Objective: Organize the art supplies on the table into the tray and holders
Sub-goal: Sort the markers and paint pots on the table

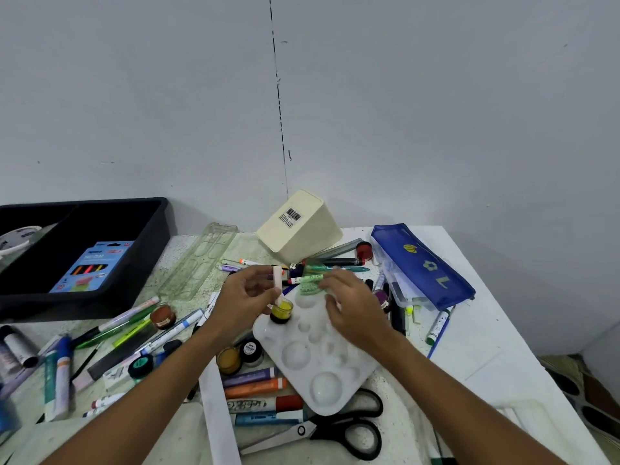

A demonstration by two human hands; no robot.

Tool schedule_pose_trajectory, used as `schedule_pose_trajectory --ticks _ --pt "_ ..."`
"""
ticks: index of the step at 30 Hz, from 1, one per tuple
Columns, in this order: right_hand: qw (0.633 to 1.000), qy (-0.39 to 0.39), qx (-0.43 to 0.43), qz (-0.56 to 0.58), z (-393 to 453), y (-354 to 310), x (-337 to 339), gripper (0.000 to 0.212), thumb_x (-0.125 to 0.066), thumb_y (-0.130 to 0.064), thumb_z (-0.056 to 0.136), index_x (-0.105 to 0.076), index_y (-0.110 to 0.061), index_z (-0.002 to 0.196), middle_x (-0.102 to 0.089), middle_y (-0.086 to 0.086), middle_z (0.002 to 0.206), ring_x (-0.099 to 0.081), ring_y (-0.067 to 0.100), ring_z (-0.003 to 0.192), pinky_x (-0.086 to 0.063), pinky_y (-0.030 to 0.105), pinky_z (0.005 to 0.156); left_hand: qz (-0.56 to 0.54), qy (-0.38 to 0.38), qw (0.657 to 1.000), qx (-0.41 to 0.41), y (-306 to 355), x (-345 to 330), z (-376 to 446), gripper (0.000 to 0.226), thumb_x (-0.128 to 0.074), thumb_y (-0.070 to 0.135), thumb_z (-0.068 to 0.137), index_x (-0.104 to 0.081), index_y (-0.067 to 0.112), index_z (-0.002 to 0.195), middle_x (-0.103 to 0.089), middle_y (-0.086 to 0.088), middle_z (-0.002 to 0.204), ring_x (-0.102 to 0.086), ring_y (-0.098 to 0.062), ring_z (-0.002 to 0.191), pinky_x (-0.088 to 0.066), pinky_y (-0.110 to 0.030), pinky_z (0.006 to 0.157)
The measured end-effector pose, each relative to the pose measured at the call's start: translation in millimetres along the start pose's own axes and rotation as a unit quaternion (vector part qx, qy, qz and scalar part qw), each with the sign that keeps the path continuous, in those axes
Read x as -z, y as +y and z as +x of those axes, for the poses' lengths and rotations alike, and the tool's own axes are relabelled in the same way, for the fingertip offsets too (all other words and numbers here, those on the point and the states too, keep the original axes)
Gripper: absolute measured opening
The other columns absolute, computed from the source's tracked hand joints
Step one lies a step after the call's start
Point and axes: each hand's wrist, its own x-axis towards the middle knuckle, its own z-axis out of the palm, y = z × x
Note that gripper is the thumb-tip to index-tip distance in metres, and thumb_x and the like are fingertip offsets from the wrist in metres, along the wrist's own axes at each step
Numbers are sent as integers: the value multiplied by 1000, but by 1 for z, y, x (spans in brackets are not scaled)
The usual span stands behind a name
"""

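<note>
Pale grey walls meet in a corner behind a white desk (pixel 469 330) strewn with markers, pens and paint pots. Near its centre a white palette (pixel 318 357) lies over the clutter. The left hand (pixel 241 297) pinches a small white stick (pixel 277 280) above a yellow paint pot (pixel 281 309) on the palette's corner, apparently being cleared. The right hand (pixel 355 313), fingers loosely curled, rests on the palette and touches a green patterned piece (pixel 310 280), seemingly steadying it. The black tray (pixel 157 223), far left, holds a marker pack (pixel 90 266); the cream holder (pixel 298 226) lies tipped over.
</note>
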Motion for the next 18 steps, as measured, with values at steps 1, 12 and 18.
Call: schedule_pose_trajectory --ticks 1,12,18 --pt "999 30 -9 -39 2 9 8 25 -57 -1 79 -68 -5 101 -66 10 104 -60 26 102 -52 45 89 -4 -4 1000 -4 2 -2 1 31 -68 -6 82 -65 18 101 -72 -5 76 -68 -16 65 -55 -26 55" --pt "891 -193 -337 -234 -5 103 80 80 -50 -72 81 -30 -32 147 -26 5 155 -22 34 141 -17 59 112 -7 -40 999 -17 8 -26 8 35 -67 -6 83 -61 16 110 -73 -13 81 -70 -22 71 -56 -35 60" --pt "916 -150 -318 -192 2 103 80 68 -56 -53 88 -34 -25 146 -33 4 153 -32 30 138 -24 55 111 -4 -25 999 -20 6 -16 6 36 -67 -6 83 -61 15 112 -72 -14 81 -69 -21 69 -55 -32 58"
